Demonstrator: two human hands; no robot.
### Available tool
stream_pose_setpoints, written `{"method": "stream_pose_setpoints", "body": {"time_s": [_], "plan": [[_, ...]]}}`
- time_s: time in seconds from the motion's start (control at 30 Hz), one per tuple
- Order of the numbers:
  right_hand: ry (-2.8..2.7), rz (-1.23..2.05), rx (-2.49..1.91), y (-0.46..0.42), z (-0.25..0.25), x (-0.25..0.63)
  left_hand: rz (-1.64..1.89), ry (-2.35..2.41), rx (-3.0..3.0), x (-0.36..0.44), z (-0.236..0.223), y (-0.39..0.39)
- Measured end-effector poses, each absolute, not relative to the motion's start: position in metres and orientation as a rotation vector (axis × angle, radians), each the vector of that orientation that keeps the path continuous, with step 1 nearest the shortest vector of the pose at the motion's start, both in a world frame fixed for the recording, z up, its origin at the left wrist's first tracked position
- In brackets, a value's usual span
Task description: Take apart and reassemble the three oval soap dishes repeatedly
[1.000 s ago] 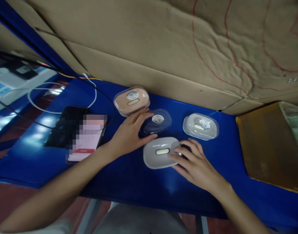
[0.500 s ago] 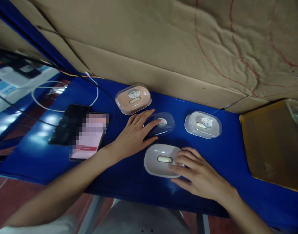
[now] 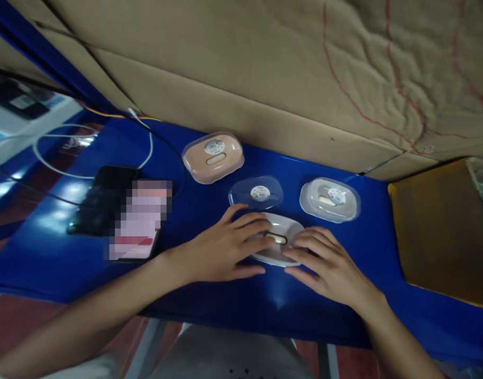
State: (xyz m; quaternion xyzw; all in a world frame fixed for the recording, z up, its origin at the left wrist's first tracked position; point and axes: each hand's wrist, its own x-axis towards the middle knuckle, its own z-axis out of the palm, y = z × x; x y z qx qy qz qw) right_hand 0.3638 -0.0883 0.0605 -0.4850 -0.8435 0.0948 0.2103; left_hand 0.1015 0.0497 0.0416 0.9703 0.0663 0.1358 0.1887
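Observation:
A white oval soap box [image 3: 283,234] with a small oval slot in its top lies on the blue table [image 3: 210,295]. My left hand [image 3: 225,247] grips its left side with curled fingers. My right hand [image 3: 324,263] holds its right side, fingertips on the rim. Just behind it rests a clear oval lid [image 3: 256,191] with a round sticker, untouched. A pink soap box [image 3: 212,156] under a clear lid stands at the back left. A white soap box with a clear lid [image 3: 329,199] stands at the back right.
A phone [image 3: 137,220] with a lit screen lies at the left beside a dark flat device [image 3: 101,197]. White and black cables [image 3: 68,173] loop behind them. Brown cardboard [image 3: 265,68] walls the back. A yellow-brown box [image 3: 442,231] stands at the right.
My left hand left the clear lid and moved down onto the white soap box's left side. My right hand stayed on its right side.

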Motion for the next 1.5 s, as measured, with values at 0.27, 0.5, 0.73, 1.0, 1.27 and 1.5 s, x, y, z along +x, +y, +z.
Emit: {"method": "stream_pose_setpoints", "body": {"time_s": [0.27,0.5,0.73,1.0,1.27,1.5], "plan": [[-2.316,0.273,-1.351,-0.087,0.055,0.366,0.47,0.147,2.743,0.102,0.04,0.049],[-2.298,0.212,-1.374,-0.089,0.055,0.366,0.524,0.126,2.74,0.104,0.045,0.049],[-2.267,-0.045,-1.324,-0.096,0.058,0.354,0.605,0.119,2.745,0.104,0.045,0.05],[-2.396,-0.081,-1.276,-0.096,0.058,0.343,0.757,0.23,2.8,0.104,0.043,0.052],[-2.546,0.19,-1.278,-0.097,0.055,0.337,0.715,0.338,2.862,0.104,0.043,0.057],[-2.493,0.462,-1.197,-0.103,0.058,0.332,0.633,0.392,2.888,0.106,0.038,0.055]]}}
